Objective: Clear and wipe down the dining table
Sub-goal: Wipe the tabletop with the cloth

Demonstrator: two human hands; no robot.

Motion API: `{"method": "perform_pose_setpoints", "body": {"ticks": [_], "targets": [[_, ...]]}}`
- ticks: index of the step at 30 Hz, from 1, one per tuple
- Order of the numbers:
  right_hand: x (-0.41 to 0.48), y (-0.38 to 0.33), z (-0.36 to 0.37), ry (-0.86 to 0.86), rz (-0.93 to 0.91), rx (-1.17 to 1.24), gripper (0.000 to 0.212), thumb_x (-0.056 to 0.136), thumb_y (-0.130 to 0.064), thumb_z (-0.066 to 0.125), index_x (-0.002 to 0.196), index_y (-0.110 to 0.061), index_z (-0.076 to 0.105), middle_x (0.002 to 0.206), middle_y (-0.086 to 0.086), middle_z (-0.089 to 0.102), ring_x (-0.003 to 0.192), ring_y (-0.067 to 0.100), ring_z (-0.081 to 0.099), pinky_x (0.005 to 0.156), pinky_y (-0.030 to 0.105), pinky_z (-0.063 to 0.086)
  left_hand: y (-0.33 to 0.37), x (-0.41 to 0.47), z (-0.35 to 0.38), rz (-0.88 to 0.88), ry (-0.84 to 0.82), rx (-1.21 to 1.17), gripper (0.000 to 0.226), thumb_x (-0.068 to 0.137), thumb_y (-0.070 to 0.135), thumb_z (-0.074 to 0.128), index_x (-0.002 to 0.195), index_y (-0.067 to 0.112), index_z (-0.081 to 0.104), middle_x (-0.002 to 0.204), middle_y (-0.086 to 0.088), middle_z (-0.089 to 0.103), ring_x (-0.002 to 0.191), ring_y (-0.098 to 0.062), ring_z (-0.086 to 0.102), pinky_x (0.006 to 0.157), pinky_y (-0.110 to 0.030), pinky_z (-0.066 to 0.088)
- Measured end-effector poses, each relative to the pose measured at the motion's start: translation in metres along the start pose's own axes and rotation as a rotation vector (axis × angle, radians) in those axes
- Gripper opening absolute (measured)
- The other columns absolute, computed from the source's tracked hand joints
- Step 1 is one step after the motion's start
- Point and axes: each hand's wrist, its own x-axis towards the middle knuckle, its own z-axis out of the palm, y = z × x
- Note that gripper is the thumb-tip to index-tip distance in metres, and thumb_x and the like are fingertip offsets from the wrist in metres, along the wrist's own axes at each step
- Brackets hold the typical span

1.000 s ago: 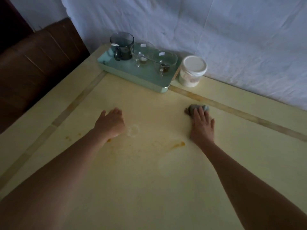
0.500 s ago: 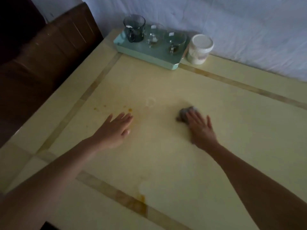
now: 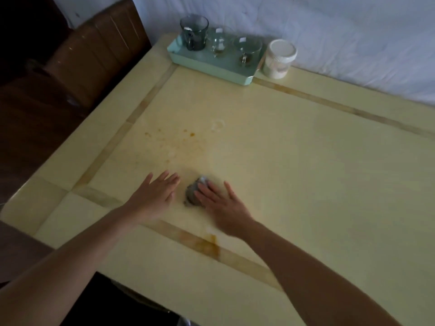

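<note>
A pale yellow dining table (image 3: 294, 161) fills the view. My right hand (image 3: 221, 205) lies flat on a crumpled grey cloth (image 3: 194, 194), pressing it onto the table near the front left; its fingers cover the cloth's right side. My left hand (image 3: 156, 196) rests flat beside the cloth with fingers spread, holding nothing. Orange-brown stains (image 3: 174, 142) dot the surface beyond the hands. A faint ring mark (image 3: 217, 124) lies further back. Another orange smear (image 3: 209, 243) sits on the inlay strip near my right wrist.
At the far edge stands a mint green tray (image 3: 211, 67) carrying a dark glass mug (image 3: 194, 31) and two clear glass cups (image 3: 235, 47). A white lidded jar (image 3: 279, 58) stands right of it. A white sheet (image 3: 329, 31) hangs behind. Brown chairs (image 3: 94, 50) flank the left side.
My right hand has dragged the cloth toward me and leftward across the table. My left hand has pulled back beside it. The view has tilted down, showing the near table edge.
</note>
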Motion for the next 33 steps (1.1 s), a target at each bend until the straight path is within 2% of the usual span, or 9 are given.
{"method": "perform_pose_setpoints", "body": {"ticks": [2, 5, 11, 14, 18, 23, 27, 30, 33], "targets": [[-0.024, 0.035, 0.001, 0.03, 0.19, 0.027, 0.069, 0.076, -0.012, 0.043, 0.143, -0.017, 0.03, 0.152, 0.001, 0.033, 0.142, 0.015, 0.022, 0.104, 0.055, 0.035, -0.003, -0.011, 0.008, 0.006, 0.006, -0.007, 0.052, 0.102, 0.023, 0.023, 0.151, 0.02, 0.007, 0.16, 0.008, 0.003, 0.147, -0.01, -0.001, 0.119, -0.037, 0.0], [-0.081, 0.072, 0.003, 0.089, 0.543, 0.194, 0.062, 0.092, -0.011, 0.035, 0.149, -0.017, 0.013, 0.158, -0.001, -0.001, 0.146, 0.015, -0.003, 0.116, 0.054, 0.009, -0.012, -0.033, 0.021, 0.032, 0.029, 0.011, 0.053, 0.102, 0.024, 0.024, 0.151, 0.02, 0.006, 0.16, 0.007, 0.003, 0.147, -0.01, -0.001, 0.118, -0.037, -0.001], [-0.117, 0.05, 0.007, 0.185, 1.091, 0.374, 0.053, 0.098, -0.014, 0.032, 0.149, -0.019, 0.017, 0.16, 0.001, 0.005, 0.147, 0.021, 0.001, 0.117, 0.051, 0.0, -0.031, -0.065, 0.034, 0.087, -0.041, 0.001, 0.075, 0.095, 0.052, 0.032, 0.151, 0.019, -0.006, 0.159, 0.004, -0.009, 0.147, -0.012, -0.009, 0.119, -0.041, -0.004], [-0.083, -0.001, 0.005, 0.152, 1.024, 0.406, 0.06, 0.094, -0.012, 0.035, 0.149, -0.021, 0.012, 0.16, -0.001, 0.002, 0.146, 0.022, -0.002, 0.115, 0.053, -0.001, -0.035, -0.075, 0.04, 0.121, -0.111, 0.05, 0.104, 0.081, 0.068, 0.047, 0.15, 0.018, -0.011, 0.158, 0.004, -0.017, 0.146, -0.015, -0.013, 0.119, -0.043, -0.004], [-0.053, -0.112, 0.009, 0.046, 0.64, 0.355, 0.069, 0.091, -0.007, 0.036, 0.15, -0.024, 0.004, 0.159, -0.006, -0.006, 0.146, 0.02, -0.009, 0.113, 0.049, -0.012, -0.038, -0.08, 0.051, 0.128, -0.174, 0.179, 0.122, 0.069, 0.074, 0.056, 0.148, 0.018, -0.018, 0.156, 0.003, -0.024, 0.145, -0.017, -0.018, 0.117, -0.044, -0.005], [-0.086, -0.136, 0.029, 0.033, 0.166, 0.207, 0.072, 0.08, -0.006, 0.035, 0.147, -0.027, 0.019, 0.157, -0.007, 0.018, 0.144, 0.017, 0.007, 0.111, 0.058, 0.001, -0.038, -0.085, 0.063, 0.112, -0.181, 0.284, 0.131, 0.065, 0.07, 0.064, 0.146, 0.016, -0.023, 0.155, 0.0, -0.027, 0.145, -0.019, -0.018, 0.116, -0.045, -0.008], [-0.148, -0.072, 0.028, 0.09, 0.484, 0.188, 0.075, 0.075, 0.0, 0.033, 0.145, -0.023, 0.025, 0.155, -0.002, 0.024, 0.142, 0.02, 0.021, 0.108, 0.063, 0.021, -0.034, -0.087, 0.065, 0.098, -0.183, 0.291, 0.131, 0.065, 0.067, 0.065, 0.145, 0.016, -0.025, 0.154, 0.0, -0.028, 0.145, -0.019, -0.018, 0.116, -0.046, -0.009], [-0.212, -0.036, 0.028, 0.116, 0.815, 0.294, 0.066, 0.09, -0.004, 0.039, 0.149, -0.023, 0.016, 0.158, -0.004, 0.005, 0.146, 0.013, 0.0, 0.116, 0.056, -0.001, -0.033, -0.087, 0.066, 0.097, -0.179, 0.293, 0.131, 0.066, 0.067, 0.065, 0.144, 0.016, -0.026, 0.153, 0.001, -0.03, 0.145, -0.018, -0.018, 0.116, -0.046, -0.009], [-0.248, -0.031, 0.027, 0.173, 1.091, 0.32, 0.055, 0.097, -0.012, 0.032, 0.149, -0.021, 0.016, 0.159, -0.004, 0.006, 0.146, 0.012, -0.001, 0.117, 0.049, -0.007, -0.034, -0.086, 0.068, 0.09, -0.17, 0.275, 0.131, 0.065, 0.066, 0.067, 0.145, 0.016, -0.025, 0.154, 0.0, -0.029, 0.145, -0.018, -0.017, 0.116, -0.046, -0.008]]}}
